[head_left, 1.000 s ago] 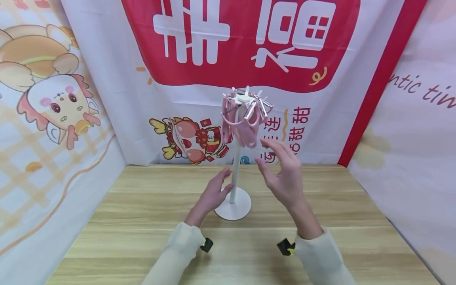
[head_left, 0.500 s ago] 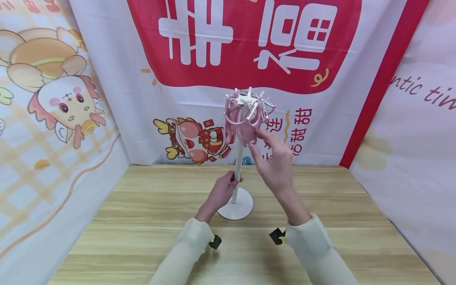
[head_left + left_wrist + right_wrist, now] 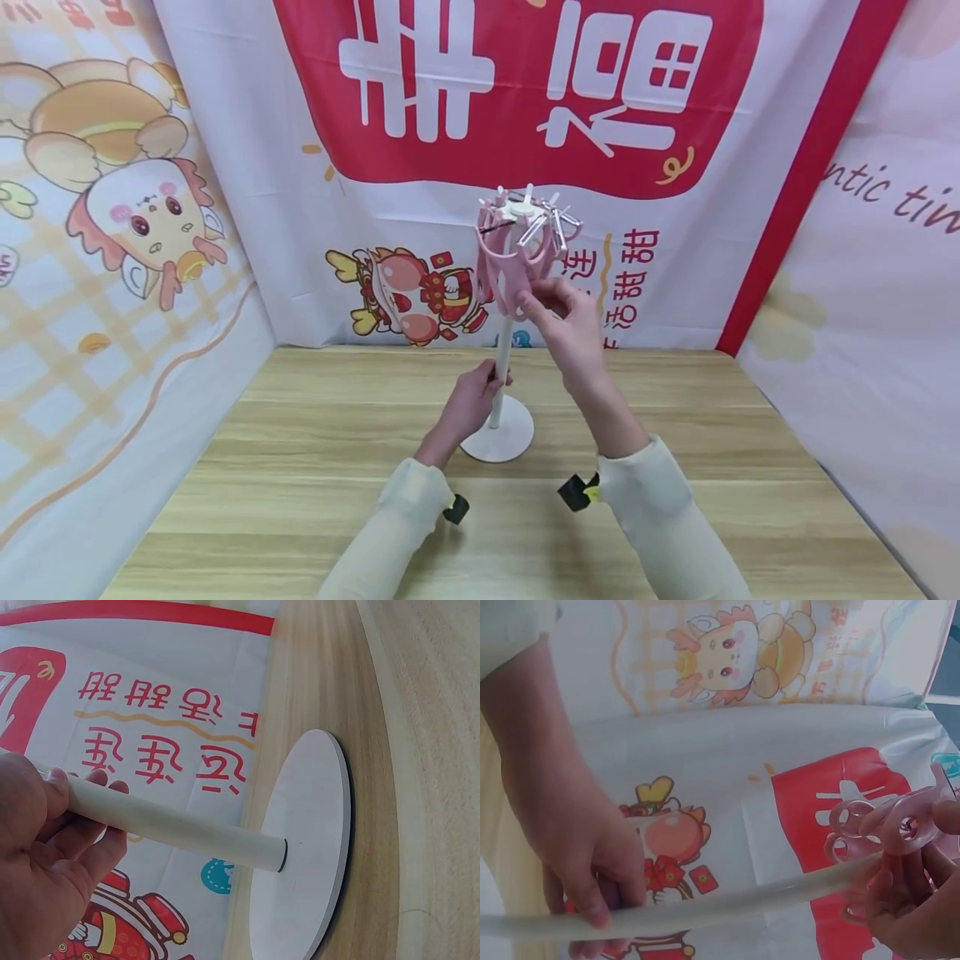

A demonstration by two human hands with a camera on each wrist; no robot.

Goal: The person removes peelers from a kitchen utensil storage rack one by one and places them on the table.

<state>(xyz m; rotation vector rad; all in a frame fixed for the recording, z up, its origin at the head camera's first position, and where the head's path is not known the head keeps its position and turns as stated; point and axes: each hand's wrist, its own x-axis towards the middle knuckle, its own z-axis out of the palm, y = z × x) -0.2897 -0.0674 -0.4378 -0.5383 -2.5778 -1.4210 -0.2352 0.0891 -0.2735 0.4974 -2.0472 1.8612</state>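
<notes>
Cartoon banners behind the table (image 3: 300, 467); white stand (image 3: 501, 367) is gripped by left hand (image 3: 468, 406), pink hanger (image 3: 517, 271) pinched by right hand (image 3: 566, 321), not unhooked yet.

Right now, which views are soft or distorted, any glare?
Head view: sharp, evenly lit, wide-angle bowing at the edges, no glare. Left wrist view: crisp on the pole and base, horizon heavily tilted. Right wrist view: hazy and washed out, pink hangers soft beside the right hand.
</notes>
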